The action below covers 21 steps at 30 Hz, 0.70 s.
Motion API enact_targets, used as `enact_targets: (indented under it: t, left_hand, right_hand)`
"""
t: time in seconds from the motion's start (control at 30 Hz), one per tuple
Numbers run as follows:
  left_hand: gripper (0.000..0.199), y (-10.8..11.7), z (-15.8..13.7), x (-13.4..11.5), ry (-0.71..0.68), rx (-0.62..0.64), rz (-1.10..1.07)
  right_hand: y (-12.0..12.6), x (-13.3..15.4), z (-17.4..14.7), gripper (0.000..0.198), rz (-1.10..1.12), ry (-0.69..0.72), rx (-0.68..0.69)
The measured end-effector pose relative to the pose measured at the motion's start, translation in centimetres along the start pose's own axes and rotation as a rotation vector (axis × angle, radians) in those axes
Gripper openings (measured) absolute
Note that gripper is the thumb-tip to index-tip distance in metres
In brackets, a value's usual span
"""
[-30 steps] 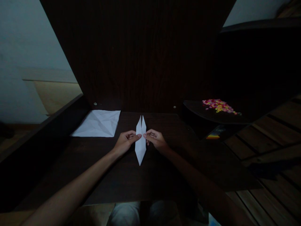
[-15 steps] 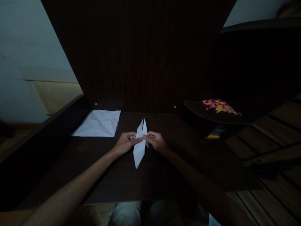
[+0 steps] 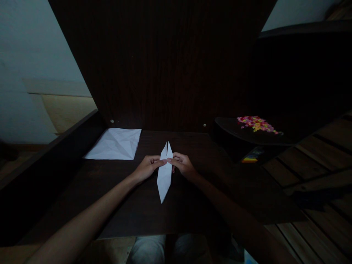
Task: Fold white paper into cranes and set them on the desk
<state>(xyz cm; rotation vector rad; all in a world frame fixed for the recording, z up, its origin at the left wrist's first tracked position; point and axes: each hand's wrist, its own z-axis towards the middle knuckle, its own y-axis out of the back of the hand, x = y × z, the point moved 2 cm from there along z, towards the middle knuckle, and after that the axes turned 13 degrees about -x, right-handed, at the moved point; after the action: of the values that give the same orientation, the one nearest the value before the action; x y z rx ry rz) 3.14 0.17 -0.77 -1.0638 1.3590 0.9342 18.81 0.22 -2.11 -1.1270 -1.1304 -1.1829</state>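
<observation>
A narrow piece of folded white paper [image 3: 164, 178] is held between my two hands over the dark desk. Its far end splits into two slim points, and its near end tapers to a single tip. My left hand [image 3: 147, 167] pinches its left edge, thumb on top. On the right edge, my right hand [image 3: 183, 165] grips it the same way. Both thumb tips meet near the middle of the paper; the fingers beneath are partly hidden.
A creased white paper sheet [image 3: 115, 144] lies at the desk's back left, beside a low dark side panel [image 3: 52, 165]. On a curved shelf [image 3: 228, 126] to the right is a pile of small colourful pieces [image 3: 257, 124]. A tall dark panel [image 3: 165, 66] stands behind the desk.
The folded paper has turned slightly more upright in view, and its near tip has shifted a little towards me and right. Both hands keep their hold.
</observation>
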Motion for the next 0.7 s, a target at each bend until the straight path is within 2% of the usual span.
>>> enact_targets:
  t: [0.13,0.27,0.47,0.7]
  left_hand:
    - [0.027,-0.2,-0.2,0.0,0.015,0.072,0.003]
    - [0.03,-0.3,-0.3,0.0,0.027,0.083,-0.025]
    - [0.03,0.4,0.3,0.8,0.022,-0.126,-0.017]
    - [0.044,0.4,0.4,0.9,0.031,-0.231,-0.063]
  right_hand:
    - [0.1,-0.4,0.1,0.03,-0.007,0.021,-0.015]
    - [0.1,-0.5,0.2,0.03,0.009,0.026,-0.028]
    - [-0.1,-0.3,0.1,0.045,0.15,0.018,-0.09]
    - [0.1,0.1,-0.2,0.023,0.077,0.008,0.079]
